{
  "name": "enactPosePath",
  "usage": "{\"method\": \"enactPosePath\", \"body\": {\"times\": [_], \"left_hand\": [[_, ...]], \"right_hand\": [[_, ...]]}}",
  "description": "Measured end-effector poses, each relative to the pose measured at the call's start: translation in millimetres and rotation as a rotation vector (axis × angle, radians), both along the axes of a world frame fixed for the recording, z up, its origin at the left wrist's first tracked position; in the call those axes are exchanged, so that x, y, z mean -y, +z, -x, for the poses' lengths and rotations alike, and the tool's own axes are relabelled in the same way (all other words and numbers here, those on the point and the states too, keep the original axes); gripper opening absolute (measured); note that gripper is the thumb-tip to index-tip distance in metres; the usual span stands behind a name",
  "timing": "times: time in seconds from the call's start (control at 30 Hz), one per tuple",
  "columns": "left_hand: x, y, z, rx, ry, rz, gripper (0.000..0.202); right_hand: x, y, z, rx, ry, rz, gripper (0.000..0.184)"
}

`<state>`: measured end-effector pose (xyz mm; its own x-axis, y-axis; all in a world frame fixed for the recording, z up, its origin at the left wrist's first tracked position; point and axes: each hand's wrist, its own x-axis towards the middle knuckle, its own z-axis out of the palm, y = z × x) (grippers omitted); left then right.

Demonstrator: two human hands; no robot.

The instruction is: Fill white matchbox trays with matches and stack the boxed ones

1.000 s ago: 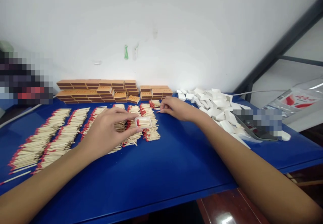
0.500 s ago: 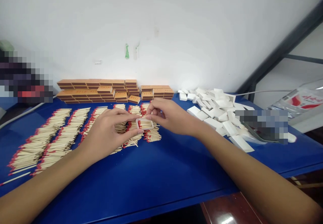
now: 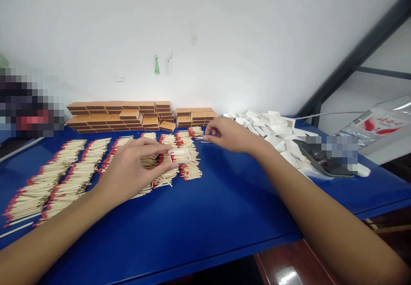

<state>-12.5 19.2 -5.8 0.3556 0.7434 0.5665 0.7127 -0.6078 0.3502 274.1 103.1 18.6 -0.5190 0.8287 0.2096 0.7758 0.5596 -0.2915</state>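
Note:
Between the thumb and fingers of my left hand (image 3: 128,165) is a small white matchbox tray (image 3: 184,161), with some red-headed matches lying in it. The tray is held over the rows of loose matches (image 3: 189,174) on the blue table. To its right, my right hand (image 3: 226,134) is closed in a pinch at the short far row of matches (image 3: 195,131). A single match (image 3: 203,142) sticks out leftward from its fingertips, red head to the left. The other fingers of that hand are curled in.
Stacked orange-brown matchboxes (image 3: 105,117) line the wall. White empty trays (image 3: 276,126) are heaped at the right, with a phone (image 3: 324,158) beside them. More match rows (image 3: 45,178) spread left on the blue table (image 3: 180,225). A plastic package (image 3: 382,124) lies far right.
My right hand has left the tray and moved right and slightly away to the short match row, where it pinches a match. My left hand still holds the tray. The view has shifted slightly.

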Motion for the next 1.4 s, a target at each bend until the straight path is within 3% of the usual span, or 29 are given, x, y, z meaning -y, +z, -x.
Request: {"method": "enactPosePath", "body": {"times": [0.2, 0.5, 0.73, 0.93, 1.1, 1.3, 1.4], "left_hand": [[0, 0.8, 1, 0.003, -0.015, -0.019, 0.039], [0, -1.4, 1, -0.021, 0.000, -0.043, 0.039], [0, -0.2, 0, -0.014, -0.013, -0.048, 0.040], [-1, -1.1, 0, -0.022, -0.010, -0.032, 0.038], [-1, -1.6, 1, -0.024, 0.001, -0.031, 0.039], [0, -2.4, 1, -0.006, -0.011, -0.029, 0.039], [0, -2.7, 1, 0.005, -0.003, -0.028, 0.040]], "right_hand": [[-13, -19.0, -3, 0.034, 0.004, 0.167, 0.013], [-19, -28.3, 1, -0.019, 0.062, 0.035, 0.003], [-8, -16.9, 5, 0.010, 0.062, 0.035, 0.012], [27, 3.8, 27, -0.173, 0.200, 0.010, 0.013], [48, 7.2, 40, -0.180, 0.315, 0.051, 0.010], [49, 5.0, 42, -0.180, 0.354, 0.040, 0.009], [41, 8.6, 35, -0.225, 0.304, -0.018, 0.011]]}}
